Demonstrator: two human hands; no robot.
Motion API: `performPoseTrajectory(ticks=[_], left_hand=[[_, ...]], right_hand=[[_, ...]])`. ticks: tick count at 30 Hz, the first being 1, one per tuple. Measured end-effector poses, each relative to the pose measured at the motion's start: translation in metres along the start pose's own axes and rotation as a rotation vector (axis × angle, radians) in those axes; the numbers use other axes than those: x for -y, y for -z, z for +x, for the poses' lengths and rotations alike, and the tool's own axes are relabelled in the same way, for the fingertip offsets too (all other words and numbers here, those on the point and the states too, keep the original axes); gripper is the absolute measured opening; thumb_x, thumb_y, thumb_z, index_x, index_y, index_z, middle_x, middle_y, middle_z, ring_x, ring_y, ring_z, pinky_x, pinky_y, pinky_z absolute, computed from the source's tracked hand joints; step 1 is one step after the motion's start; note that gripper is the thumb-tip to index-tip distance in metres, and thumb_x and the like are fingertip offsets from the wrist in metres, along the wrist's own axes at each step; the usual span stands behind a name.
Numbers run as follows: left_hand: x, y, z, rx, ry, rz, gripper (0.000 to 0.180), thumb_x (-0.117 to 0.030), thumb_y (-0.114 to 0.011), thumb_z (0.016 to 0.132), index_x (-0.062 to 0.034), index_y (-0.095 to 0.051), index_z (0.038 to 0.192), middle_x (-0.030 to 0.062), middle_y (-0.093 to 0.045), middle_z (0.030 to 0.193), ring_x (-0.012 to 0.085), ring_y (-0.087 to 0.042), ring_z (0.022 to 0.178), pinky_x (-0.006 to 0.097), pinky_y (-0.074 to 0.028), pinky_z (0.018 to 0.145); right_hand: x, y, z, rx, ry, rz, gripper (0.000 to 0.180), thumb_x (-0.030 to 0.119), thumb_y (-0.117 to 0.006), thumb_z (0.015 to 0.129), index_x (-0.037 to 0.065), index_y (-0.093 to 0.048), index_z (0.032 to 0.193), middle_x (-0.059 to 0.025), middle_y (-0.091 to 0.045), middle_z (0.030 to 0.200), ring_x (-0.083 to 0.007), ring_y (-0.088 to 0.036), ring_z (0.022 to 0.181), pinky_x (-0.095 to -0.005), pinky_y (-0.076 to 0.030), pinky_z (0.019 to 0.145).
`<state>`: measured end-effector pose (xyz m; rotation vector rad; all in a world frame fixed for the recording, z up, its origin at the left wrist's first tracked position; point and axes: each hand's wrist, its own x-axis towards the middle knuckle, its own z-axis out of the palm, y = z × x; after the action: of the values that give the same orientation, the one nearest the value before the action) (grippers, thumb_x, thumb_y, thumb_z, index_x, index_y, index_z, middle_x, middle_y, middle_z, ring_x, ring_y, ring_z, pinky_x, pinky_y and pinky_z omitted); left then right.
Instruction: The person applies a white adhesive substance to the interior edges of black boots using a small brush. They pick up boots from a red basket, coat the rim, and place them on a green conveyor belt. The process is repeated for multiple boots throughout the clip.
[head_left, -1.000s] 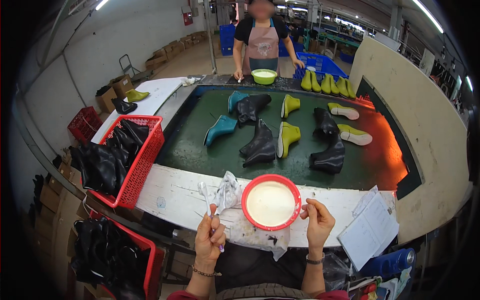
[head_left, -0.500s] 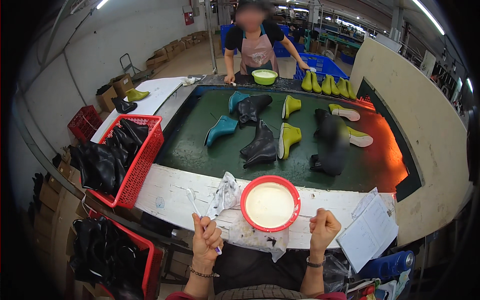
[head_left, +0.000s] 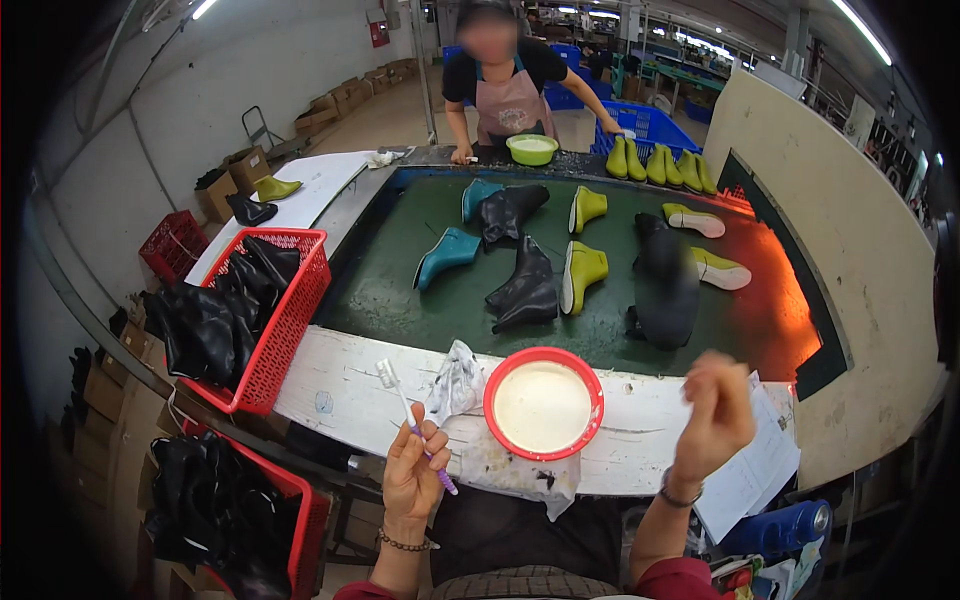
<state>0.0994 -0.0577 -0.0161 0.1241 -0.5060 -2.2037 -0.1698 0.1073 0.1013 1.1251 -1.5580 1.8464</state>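
My left hand (head_left: pixel 414 470) is closed around a white and purple toothbrush (head_left: pixel 402 398), bristle end up, over the near left edge of the white board. To its right a red bowl (head_left: pixel 489 405) of creamy white liquid stands on the board. A stained white cloth (head_left: pixel 458 378) lies crumpled left of the bowl. Off to the right, over the board and beside the papers, my right hand (head_left: pixel 716 408) is raised, its fingers smeared by motion. Farther out on the green belt (head_left: pixel 400 325) lie black boot uppers (head_left: pixel 524 285), lime-green boot forms (head_left: pixel 583 275) and teal boot forms (head_left: pixel 445 258).
Red baskets (head_left: pixel 290 335) of black uppers stand at the left. Across the belt a person (head_left: pixel 505 95) stands by a green bowl (head_left: pixel 531 158) and a row of lime forms (head_left: pixel 655 165). A beige panel (head_left: pixel 840 250), papers (head_left: pixel 755 470) and a blue bottle (head_left: pixel 775 528) are at right.
My right hand has risen and moved right, away from the bowl. My left hand has shifted slightly, and the toothbrush stands a little higher. The boots on the belt have shifted slightly right in view.
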Motion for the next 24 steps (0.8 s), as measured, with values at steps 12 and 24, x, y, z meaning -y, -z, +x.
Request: performPoseTrajectory(ticks=[12, 24], left_hand=[[0.02, -0.024, -0.004, -0.161, -0.102, 0.892, 0.019, 0.004, -0.077, 0.086, 0.0049, -0.074, 0.105, 0.0049, -0.072, 0.089, 0.01, -0.064, 0.078, 0.023, -0.05, 0.071], [0.009, -0.027, -0.002, 0.036, -0.123, 1.27, 0.006, -0.002, -0.078, 0.086, 0.0028, -0.078, 0.091, 0.0067, -0.074, 0.079, 0.0085, -0.06, 0.068, 0.023, -0.045, 0.063]], right_hand=[[0.037, -0.072, -0.134, 0.874, -0.844, 0.602, 0.046, 0.013, -0.058, 0.104, 0.002, -0.049, 0.148, -0.0076, -0.066, 0.101, -0.0121, -0.061, 0.078, -0.0253, -0.05, 0.074], [0.027, -0.061, -0.138, 0.821, -0.808, 0.503, 0.032, 0.014, -0.06, 0.104, -0.001, -0.064, 0.132, 0.0019, -0.059, 0.081, -0.0042, -0.05, 0.07, -0.0212, -0.042, 0.061]])
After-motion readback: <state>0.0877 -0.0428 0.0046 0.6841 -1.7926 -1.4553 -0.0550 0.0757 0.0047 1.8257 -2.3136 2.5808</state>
